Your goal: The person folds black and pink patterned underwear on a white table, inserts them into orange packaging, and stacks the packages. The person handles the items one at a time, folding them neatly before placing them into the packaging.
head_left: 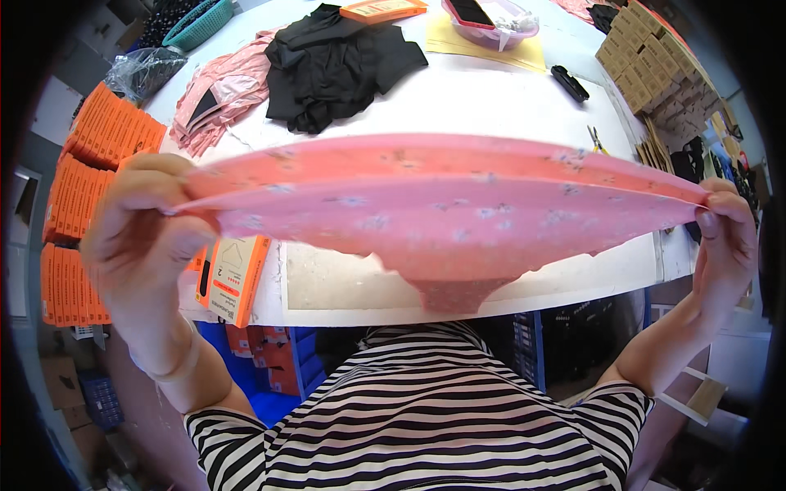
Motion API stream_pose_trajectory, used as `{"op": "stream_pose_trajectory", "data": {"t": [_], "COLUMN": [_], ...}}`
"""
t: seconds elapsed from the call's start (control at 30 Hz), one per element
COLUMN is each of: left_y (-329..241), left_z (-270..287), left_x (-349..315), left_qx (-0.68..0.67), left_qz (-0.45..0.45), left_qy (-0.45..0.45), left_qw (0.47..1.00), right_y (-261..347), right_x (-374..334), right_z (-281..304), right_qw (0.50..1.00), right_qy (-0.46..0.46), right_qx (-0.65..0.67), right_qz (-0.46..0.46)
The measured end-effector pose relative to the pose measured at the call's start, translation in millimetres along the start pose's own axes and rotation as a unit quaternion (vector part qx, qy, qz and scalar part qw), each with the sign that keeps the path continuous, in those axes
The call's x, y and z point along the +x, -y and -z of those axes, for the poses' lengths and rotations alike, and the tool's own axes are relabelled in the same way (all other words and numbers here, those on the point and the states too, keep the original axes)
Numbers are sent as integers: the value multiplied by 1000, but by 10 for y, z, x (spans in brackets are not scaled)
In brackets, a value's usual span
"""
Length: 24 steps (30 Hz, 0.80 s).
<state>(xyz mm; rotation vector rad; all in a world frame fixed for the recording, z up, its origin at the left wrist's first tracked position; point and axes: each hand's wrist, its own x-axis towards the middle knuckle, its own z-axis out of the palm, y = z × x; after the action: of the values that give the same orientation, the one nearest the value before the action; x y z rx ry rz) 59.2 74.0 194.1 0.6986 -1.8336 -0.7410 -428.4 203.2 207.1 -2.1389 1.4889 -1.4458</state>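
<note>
A pair of pink floral panties is stretched wide above the table between my two hands. My left hand pinches one end of the waistband, fingers closed on the cloth. At the other end, my right hand grips the waistband between thumb and fingers. The waist opening gapes slightly, showing a more orange-pink inner side, and the narrow crotch part hangs down toward me. Close to my left hand, an orange and white flat box stands at the table's near edge.
Stacked orange boxes rise on the left. Black garments and pink garments lie on the far side of the white table. A pink basket holds a phone. Snips, a black tool and brown cartons sit right.
</note>
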Motion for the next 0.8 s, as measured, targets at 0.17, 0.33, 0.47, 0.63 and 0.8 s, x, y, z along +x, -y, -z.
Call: {"op": "stream_pose_trajectory", "data": {"t": [0.17,0.33,0.47,0.63,0.8], "left_y": [-340,-451,-342,596,2174], "left_z": [72,157,176,-262,-934], "left_x": [-154,-159,-8,271,52], "left_qx": [255,198,159,182,353], "left_qz": [-217,-244,-146,73,63], "left_qy": [-125,-177,-178,25,49], "left_qw": [934,933,960,980,932], "right_y": [159,264,-124,-721,-2009], "right_x": [-172,-192,-206,374,142], "right_z": [338,421,732,-838,-1788], "right_qw": [996,989,1000,991,976], "right_qy": [-10,-101,-25,16,57], "right_qx": [38,23,2,-17,-47], "right_qz": [83,105,-17,-129,-207]}}
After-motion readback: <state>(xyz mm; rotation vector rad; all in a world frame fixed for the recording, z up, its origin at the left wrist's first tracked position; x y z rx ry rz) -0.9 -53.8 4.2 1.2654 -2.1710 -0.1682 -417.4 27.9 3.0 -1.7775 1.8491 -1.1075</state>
